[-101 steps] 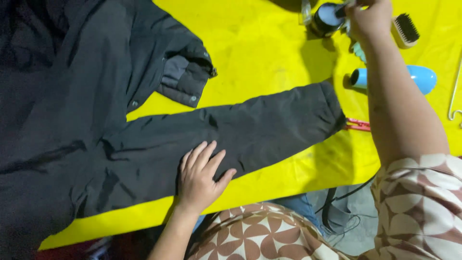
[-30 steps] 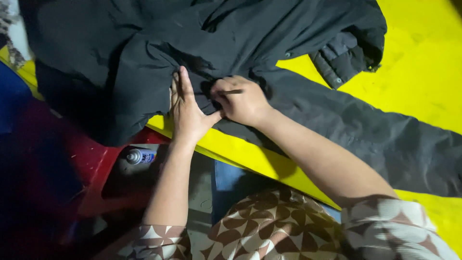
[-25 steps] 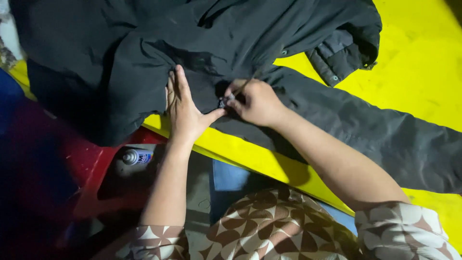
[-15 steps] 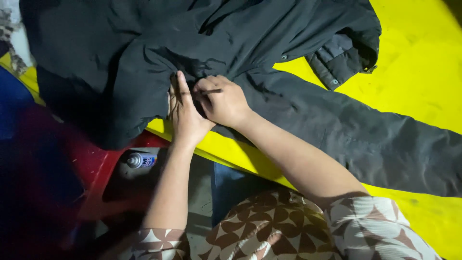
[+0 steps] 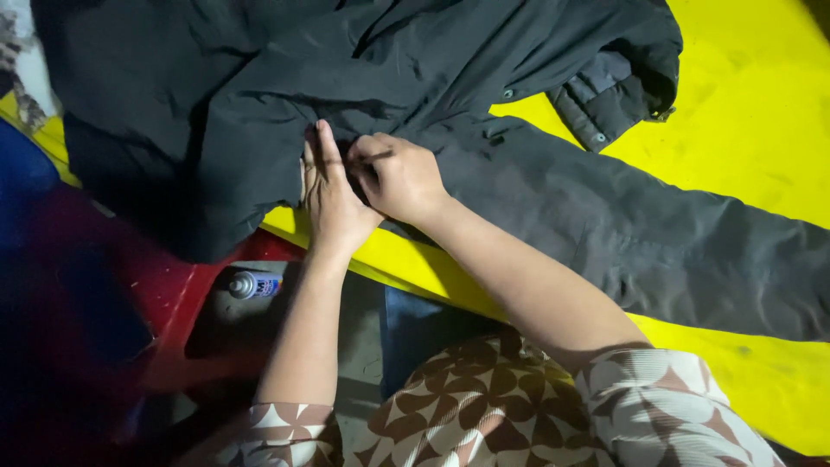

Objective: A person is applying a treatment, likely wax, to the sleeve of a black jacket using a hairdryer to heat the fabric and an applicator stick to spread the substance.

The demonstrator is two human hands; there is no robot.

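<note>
- The big black padded fabric jacket (image 5: 415, 95) lies spread out flat on the bright yellow tabletop (image 5: 743, 112), one long sleeve running off to the right.
- The left hand (image 5: 331, 203) is flat and unclenched, pressing down on the jacket near its lower edge.
- The right hand (image 5: 399, 175) is right beside it, touching it, curled and pinching something thin; can't tell what.
- A small silvery spray can with a blue label (image 5: 256, 284) lies below the tabletop edge, down by the red surface (image 5: 173, 294).

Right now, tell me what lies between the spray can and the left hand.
In the head view, the black jacket's hem and a strip of yellow table edge lie between the spray can and the left hand.
</note>
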